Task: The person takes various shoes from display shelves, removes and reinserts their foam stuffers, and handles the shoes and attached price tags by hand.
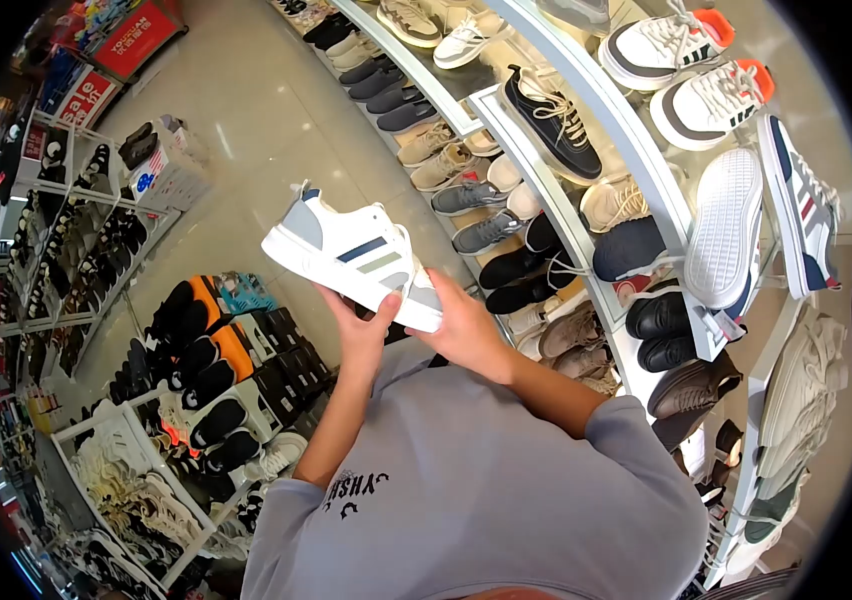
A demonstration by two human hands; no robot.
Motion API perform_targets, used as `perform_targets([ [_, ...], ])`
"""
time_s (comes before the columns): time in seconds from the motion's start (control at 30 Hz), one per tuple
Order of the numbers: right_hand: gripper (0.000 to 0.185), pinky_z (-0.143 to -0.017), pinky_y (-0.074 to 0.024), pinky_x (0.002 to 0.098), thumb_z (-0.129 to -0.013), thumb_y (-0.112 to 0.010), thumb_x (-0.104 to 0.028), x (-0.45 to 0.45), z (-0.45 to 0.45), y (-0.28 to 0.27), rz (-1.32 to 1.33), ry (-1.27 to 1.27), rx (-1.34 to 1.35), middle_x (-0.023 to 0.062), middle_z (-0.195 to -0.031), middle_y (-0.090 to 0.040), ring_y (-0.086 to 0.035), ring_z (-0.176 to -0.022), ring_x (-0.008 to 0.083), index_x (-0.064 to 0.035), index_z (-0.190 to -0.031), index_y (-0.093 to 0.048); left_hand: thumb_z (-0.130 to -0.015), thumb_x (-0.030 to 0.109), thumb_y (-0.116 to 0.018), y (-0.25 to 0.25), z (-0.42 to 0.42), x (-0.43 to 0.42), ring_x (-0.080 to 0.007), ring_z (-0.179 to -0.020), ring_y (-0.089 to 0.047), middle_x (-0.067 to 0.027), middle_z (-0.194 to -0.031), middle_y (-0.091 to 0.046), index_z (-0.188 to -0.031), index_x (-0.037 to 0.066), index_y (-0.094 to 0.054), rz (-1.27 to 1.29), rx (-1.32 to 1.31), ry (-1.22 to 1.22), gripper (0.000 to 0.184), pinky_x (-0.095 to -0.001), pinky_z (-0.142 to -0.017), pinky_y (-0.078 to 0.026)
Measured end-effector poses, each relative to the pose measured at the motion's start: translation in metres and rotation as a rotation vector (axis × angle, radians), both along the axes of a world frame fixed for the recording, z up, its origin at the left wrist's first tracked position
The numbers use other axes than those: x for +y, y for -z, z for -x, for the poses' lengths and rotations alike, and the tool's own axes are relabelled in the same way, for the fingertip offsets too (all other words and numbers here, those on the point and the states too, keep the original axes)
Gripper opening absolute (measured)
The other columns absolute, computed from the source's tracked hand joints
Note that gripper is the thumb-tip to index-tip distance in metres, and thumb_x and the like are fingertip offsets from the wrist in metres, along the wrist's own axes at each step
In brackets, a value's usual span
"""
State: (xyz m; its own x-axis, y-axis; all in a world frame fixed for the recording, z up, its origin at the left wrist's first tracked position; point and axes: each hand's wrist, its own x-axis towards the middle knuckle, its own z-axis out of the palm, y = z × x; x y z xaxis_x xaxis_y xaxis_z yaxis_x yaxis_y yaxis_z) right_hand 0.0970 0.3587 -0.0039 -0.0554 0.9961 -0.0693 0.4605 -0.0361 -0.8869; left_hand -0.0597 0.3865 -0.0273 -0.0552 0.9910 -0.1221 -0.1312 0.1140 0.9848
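Note:
A white sneaker [356, 250] with grey patches and dark blue and grey-green side stripes is held up in front of my chest, its heel toward the upper left and its toe toward the lower right. My left hand [358, 325] grips the sole from below, around the middle of the shoe. At the toe end, my right hand [461, 325] is closed round the front of the shoe. The sneaker is tilted, with its side facing the camera. Parts of the fingers of both hands are hidden behind it.
Shelves [574, 240] of shoes curve along the right side, with white and orange sneakers [716, 100] on top. A rack [146, 400] of shoes and stacked shoe boxes [286, 360] stand at the lower left. More racks line the far left. Tiled floor [246, 150] lies between.

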Motion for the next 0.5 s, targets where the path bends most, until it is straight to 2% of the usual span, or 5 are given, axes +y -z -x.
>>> perform_targets([
  [0.2, 0.077, -0.09, -0.0475, 0.0391, -0.072, -0.078, -0.02, 0.069, 0.008, 0.015, 0.257, 0.088, -0.011, 0.0222, -0.122, -0.057, -0.059, -0.109, 0.0369, -0.0014, -0.136, -0.039, -0.074, 0.013, -0.078, 0.015, 0.016, 0.093, -0.0348, -0.133, -0.034, -0.0225, -0.151, -0.016, -0.148, 0.002, 0.017, -0.016, 0.131, 0.255, 0.121, -0.0413, -0.109, -0.032],
  [0.27, 0.079, -0.092, -0.0465, 0.0375, -0.073, -0.078, -0.021, 0.097, 0.019, 0.018, 0.27, 0.138, 0.011, 0.0225, -0.122, -0.057, -0.059, -0.11, 0.0355, -0.0011, -0.137, -0.037, -0.073, 0.018, -0.08, 0.008, 0.02, 0.127, -0.0368, -0.134, -0.033, -0.0248, -0.151, -0.017, -0.149, -0.001, 0.012, 0.142, 0.048, 0.283, 0.12, -0.0428, -0.109, -0.033],
  [0.33, 0.082, -0.094, -0.0452, 0.0343, -0.073, -0.078, -0.023, 0.127, 0.032, 0.02, 0.301, 0.19, 0.091, 0.0215, -0.122, -0.058, -0.059, -0.109, 0.0307, 0.0014, -0.139, -0.035, -0.075, 0.027, -0.079, 0.004, 0.031, 0.165, -0.0414, -0.135, -0.033, -0.0285, -0.152, -0.015, -0.149, -0.003, 0.003, 0.096, 0.25, 0.315, 0.115, -0.0442, -0.108, -0.033],
  [0.4, 0.08, -0.095, -0.0444, 0.0339, -0.075, -0.078, -0.024, 0.161, 0.053, 0.017, 0.377, 0.302, 0.251, 0.0188, -0.123, -0.058, -0.058, -0.111, 0.027, 0.0026, -0.138, -0.036, -0.077, 0.037, -0.077, 0.032, 0.046, 0.205, -0.0455, -0.135, -0.032, -0.0321, -0.152, -0.014, -0.149, -0.004, -0.006, -0.162, 0.665, 0.324, 0.11, -0.0452, -0.108, -0.033],
  [0.5, 0.074, -0.097, -0.0427, 0.0325, -0.078, -0.077, -0.018, 0.208, 0.08, 0.042, 0.355, 0.405, 0.589, 0.0129, -0.126, -0.056, -0.054, -0.114, 0.0204, 0.0027, -0.137, -0.038, -0.08, 0.048, -0.072, 0.022, 0.055, 0.259, -0.0487, -0.135, -0.03, -0.0345, -0.151, -0.012, -0.148, -0.004, -0.019, -0.208, 0.74, 0.388, 0.101, -0.0458, -0.107, -0.033],
])
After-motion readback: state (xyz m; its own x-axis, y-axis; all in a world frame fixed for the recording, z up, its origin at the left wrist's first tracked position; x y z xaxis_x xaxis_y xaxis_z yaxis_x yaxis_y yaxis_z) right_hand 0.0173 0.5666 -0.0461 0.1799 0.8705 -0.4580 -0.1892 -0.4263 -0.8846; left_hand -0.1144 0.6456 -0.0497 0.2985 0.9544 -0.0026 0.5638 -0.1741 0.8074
